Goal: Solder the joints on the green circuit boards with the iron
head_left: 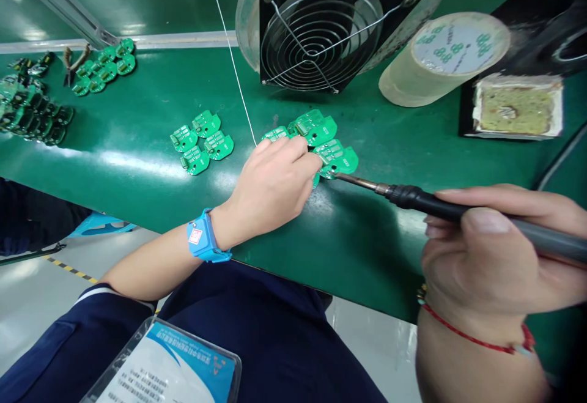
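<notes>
My right hand (490, 256) grips a soldering iron (422, 200) like a pen. The iron's metal tip touches, or nearly touches, the lower edge of a panel of green circuit boards (339, 157) on the bench. My left hand (277, 177), with a blue wrist strap (204, 238), is closed over the left part of that panel. A thin strand of solder wire (233, 63) runs down from above into the left hand, and its end is hidden by the fingers. Left of this hand lies another joined group of green boards (215, 143).
A fan with a wire guard (312, 54) stands behind the boards. To its right are a wide tape roll (398, 79) and a yellow sponge in a tray (513, 109). Stacked boards (32, 112), more green panels (105, 66) and pliers (76, 60) sit at far left.
</notes>
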Available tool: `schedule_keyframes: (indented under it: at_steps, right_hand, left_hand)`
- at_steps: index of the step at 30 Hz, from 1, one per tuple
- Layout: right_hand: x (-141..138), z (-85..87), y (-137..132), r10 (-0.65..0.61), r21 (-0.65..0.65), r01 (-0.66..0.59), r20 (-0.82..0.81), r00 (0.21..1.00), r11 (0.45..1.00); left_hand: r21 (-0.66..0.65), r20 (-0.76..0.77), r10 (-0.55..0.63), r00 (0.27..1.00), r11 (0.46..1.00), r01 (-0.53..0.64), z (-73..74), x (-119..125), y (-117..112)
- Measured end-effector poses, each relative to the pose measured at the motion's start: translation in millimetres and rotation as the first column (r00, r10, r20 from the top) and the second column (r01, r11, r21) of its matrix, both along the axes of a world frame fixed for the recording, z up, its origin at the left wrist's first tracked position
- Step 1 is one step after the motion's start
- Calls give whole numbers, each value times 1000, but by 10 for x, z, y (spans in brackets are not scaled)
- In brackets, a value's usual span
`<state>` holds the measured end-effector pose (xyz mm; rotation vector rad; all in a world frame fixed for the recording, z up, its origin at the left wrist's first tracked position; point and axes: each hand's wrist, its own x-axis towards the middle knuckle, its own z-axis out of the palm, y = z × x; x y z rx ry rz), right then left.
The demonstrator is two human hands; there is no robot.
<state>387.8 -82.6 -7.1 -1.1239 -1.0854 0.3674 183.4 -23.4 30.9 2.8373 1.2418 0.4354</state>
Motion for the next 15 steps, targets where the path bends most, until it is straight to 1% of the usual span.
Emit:
schedule_keyframes:
  at_steps: [3,5,7,9,11,13,15]
  right_hand:
    - [2,-4,0,-29,15,30,-8,1000,999]
    - [3,-4,1,-56,29,56,-10,998,998]
    - [4,-2,2,-68,32,68,-7,998,997]
    - [6,1,2,-78,26,78,-10,997,997]
    - [10,2,1,-82,25,82,-16,997,996]
    - [18,-1,2,-78,30,78,-18,997,996]
    - [26,-8,6,-73,30,74,-10,997,997]
  left_hand:
    - [-28,15,-1,1000,1000,1,12,-15,5]
    - [-71,78,14,997,997,-8,30,-62,33]
    - [-113,158,54,986,993,-37,53,-138,99]
    - [-150,207,135,969,983,-105,71,-228,201]
    - [-220,201,252,947,953,-207,81,-312,319]
    - [-334,156,358,921,896,-292,85,-370,421]
    - [-448,101,393,914,838,-311,88,-392,482]
